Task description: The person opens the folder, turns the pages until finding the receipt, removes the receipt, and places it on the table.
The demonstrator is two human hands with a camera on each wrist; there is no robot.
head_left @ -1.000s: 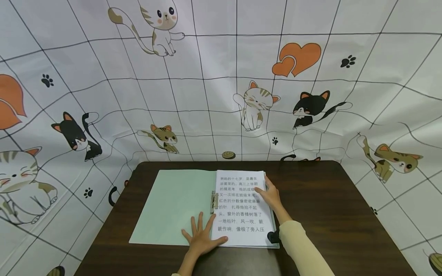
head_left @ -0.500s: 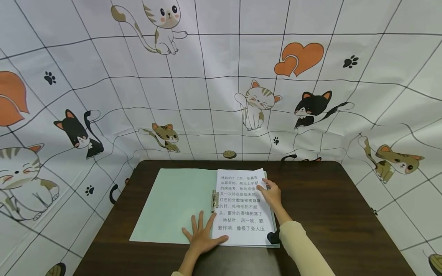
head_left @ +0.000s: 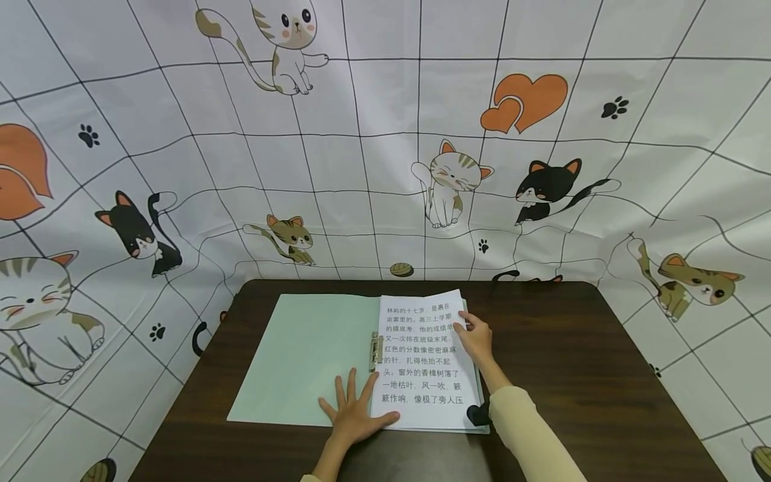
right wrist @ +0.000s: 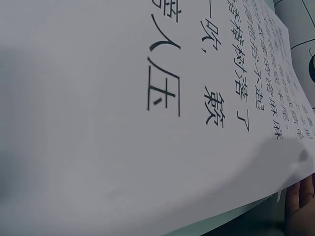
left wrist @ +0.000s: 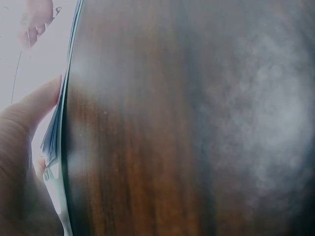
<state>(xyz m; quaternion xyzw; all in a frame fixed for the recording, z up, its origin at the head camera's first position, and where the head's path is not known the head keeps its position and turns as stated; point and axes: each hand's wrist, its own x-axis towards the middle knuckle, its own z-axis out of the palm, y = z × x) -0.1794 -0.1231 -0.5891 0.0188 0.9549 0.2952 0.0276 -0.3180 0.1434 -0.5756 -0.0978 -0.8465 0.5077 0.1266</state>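
A pale green folder [head_left: 307,361] lies spread flat on the dark wooden table, with a metal clip [head_left: 376,351] at its middle. White sheets printed with large Chinese characters fill its right side, under the top page [head_left: 421,416]. My left hand [head_left: 354,423] rests with fingers spread across the folder's lower middle, thumb on the page's bottom edge. My right hand [head_left: 478,340] pinches the page's right edge near the upper corner, which is raised and bent. In the right wrist view the page [right wrist: 108,147] curves upward, and the fingers [right wrist: 306,192] show beneath its edge.
The table [head_left: 560,361] extends on both sides of the folder. Behind and beside it hangs a white cloth [head_left: 373,100] with a grid and cartoon cats. A black wrist strap piece [head_left: 478,414] sits at the right cuff, over the page's lower right corner.
The page's upper right corner has risen and bent upward in my right hand, whose fingers have drawn in at the edge. My left hand stays in place.
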